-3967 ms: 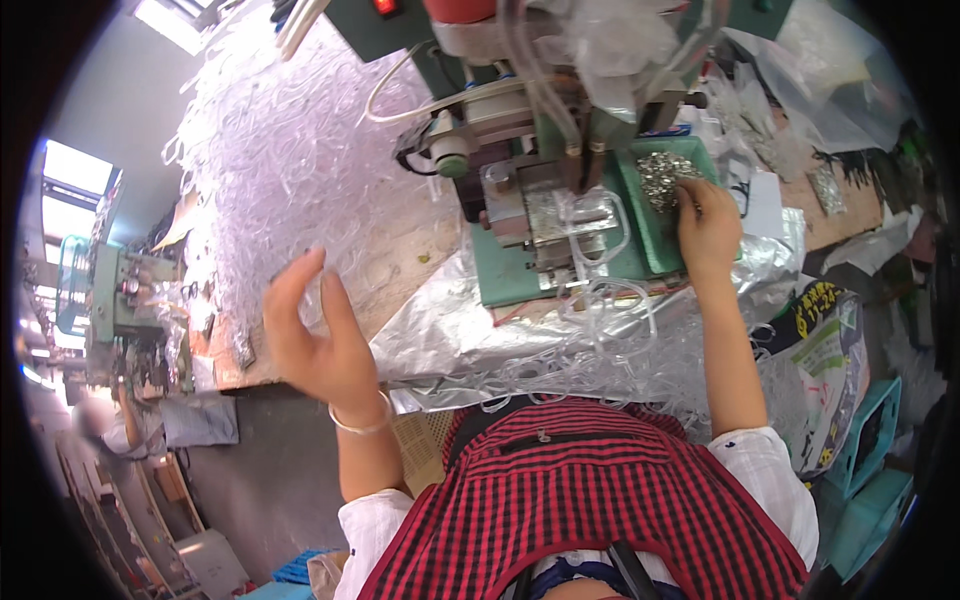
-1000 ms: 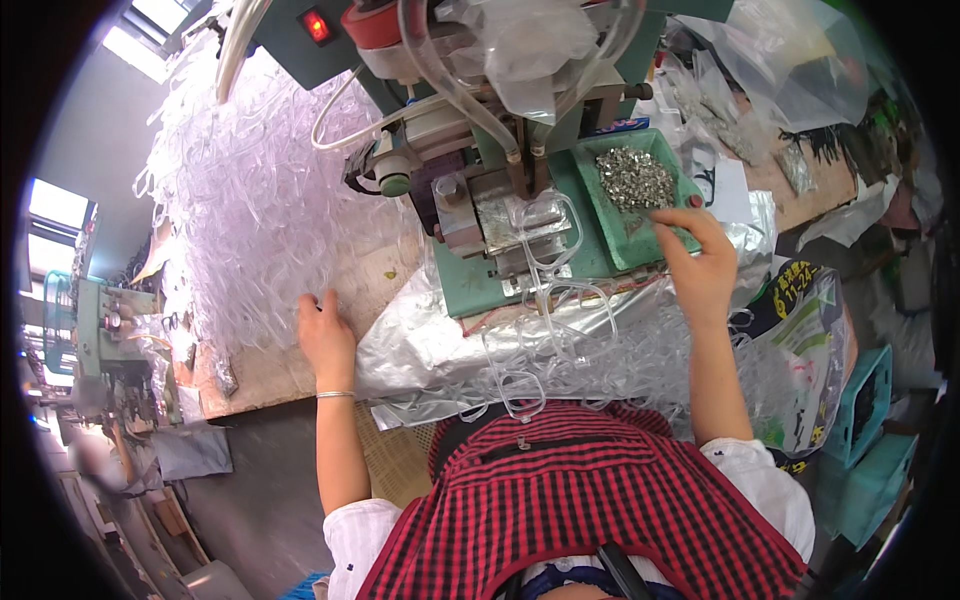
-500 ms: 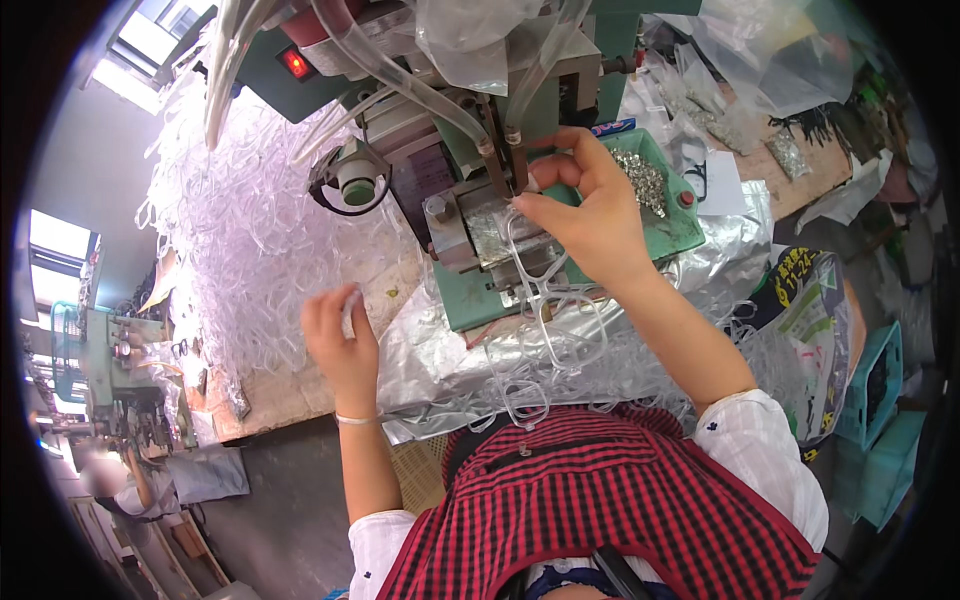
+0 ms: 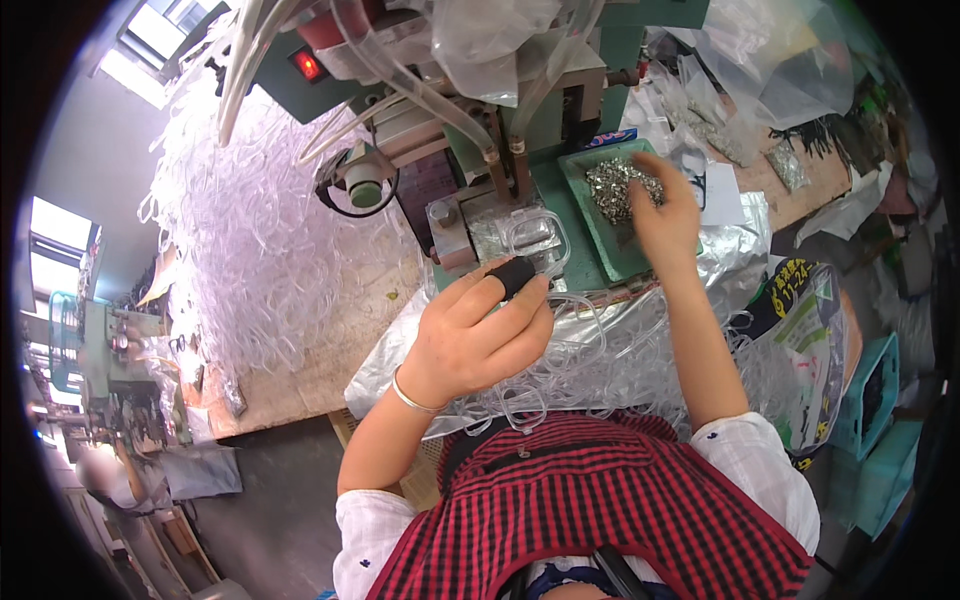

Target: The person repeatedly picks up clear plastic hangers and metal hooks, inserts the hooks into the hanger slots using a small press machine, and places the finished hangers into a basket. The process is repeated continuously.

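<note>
My left hand (image 4: 482, 328), with a black sleeve on one finger, is closed on a clear plastic eyeglass frame (image 4: 566, 240) at the front of the green machine (image 4: 540, 180). One rim of the frame lies over the metal plate below the machine's two upright brown rods (image 4: 520, 165). Part of the frame is hidden behind my fingers. My right hand (image 4: 668, 220) reaches into a green tray (image 4: 628, 268) at the right, its thumb and fingers apart over a pile of small silvery metal parts (image 4: 612, 190). I make out nothing held in it.
A large heap of clear plastic frames (image 4: 270, 230) covers the bench's left side. More clear frames (image 4: 640, 375) lie over silver foil near my apron. Clear tubes (image 4: 420, 90) hang from the machine. Plastic bags (image 4: 770, 50) lie at the far right, and blue crates (image 4: 875, 400) stand below.
My right hand has left the eyeglass frame at the machine and moved right to the tray. My left hand has come in from the left and taken hold of the frame.
</note>
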`<state>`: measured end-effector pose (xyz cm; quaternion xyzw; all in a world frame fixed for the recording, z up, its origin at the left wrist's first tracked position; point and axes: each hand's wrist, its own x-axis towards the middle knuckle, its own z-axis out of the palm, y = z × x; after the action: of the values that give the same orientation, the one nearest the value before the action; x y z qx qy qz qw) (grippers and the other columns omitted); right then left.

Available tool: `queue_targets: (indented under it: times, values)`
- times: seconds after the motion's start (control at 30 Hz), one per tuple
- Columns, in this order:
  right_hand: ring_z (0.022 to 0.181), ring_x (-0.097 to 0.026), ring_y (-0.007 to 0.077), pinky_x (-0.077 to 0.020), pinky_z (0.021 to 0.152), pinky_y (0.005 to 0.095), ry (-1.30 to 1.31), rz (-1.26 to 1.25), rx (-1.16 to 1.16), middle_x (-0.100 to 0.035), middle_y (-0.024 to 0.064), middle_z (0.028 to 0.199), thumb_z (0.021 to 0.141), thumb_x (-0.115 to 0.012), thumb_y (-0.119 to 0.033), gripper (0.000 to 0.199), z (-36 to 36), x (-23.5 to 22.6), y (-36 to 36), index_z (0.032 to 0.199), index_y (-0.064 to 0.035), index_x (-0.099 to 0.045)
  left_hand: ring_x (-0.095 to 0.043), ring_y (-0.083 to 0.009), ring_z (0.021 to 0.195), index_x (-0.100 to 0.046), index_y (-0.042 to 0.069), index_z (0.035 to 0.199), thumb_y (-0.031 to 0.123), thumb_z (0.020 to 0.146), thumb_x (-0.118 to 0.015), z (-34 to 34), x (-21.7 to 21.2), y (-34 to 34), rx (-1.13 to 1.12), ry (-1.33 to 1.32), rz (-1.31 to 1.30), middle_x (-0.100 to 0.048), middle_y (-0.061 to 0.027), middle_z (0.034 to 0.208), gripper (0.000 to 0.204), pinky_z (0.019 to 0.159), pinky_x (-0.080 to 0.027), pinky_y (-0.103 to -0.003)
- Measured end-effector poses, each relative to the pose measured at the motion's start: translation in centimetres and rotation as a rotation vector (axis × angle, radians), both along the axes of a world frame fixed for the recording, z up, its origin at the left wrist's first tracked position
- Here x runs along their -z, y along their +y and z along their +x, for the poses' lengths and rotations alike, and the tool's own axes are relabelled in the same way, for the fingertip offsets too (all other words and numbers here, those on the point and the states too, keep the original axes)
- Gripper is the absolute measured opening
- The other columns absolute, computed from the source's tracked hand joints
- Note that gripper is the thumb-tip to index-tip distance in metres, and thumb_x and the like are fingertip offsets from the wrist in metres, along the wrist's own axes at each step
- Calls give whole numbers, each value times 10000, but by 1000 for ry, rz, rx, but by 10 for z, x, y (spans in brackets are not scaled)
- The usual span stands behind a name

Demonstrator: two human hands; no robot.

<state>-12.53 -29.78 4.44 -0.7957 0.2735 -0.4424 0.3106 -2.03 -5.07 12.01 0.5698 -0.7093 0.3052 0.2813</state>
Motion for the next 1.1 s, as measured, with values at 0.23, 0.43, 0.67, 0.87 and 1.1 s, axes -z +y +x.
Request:
queue_targets:
  times: [0.23,0.43,0.67,0.87,1.1]
  values:
    - [1175,-600,372,-479,1000,471,315,-426,25,-677,164,1200,794,-743,-118,210,-2,17,-16,998,-65,-738,-598,-204,721,-676,83,928,96,683,-758,6,6,3,55,57,-8,-731,-56,1058,259,748,-619,-356]
    - [1114,-631,359,-511,923,464,358,-445,85,-696,148,1129,768,-772,-126,146,9,34,-18,870,-44,-707,-631,-254,836,-719,95,974,114,718,-760,-10,23,15,-2,223,-33,-717,-99,1145,260,891,-606,-431]
    - [869,-683,331,-529,784,426,322,-310,134,-729,114,899,872,-738,-169,98,-7,25,-14,917,-83,-749,-687,-303,1053,-698,30,1054,34,903,-727,11,3,115,-660,349,-412,-731,-125,1118,153,945,-506,-421]
    - [875,-693,339,-534,780,416,269,-174,84,-736,139,937,905,-703,-141,122,16,14,-7,992,-66,-745,-641,-329,954,-719,39,913,148,866,-771,107,10,98,-961,342,-73,-673,-125,977,129,837,-501,-425]
    - [854,-694,302,-530,780,371,79,-42,57,-730,136,926,867,-738,-76,125,-23,17,-1,980,-23,-734,-603,-329,1043,-714,53,870,198,854,-769,140,119,83,-1148,424,98,-641,-123,1053,156,904,-463,-457]
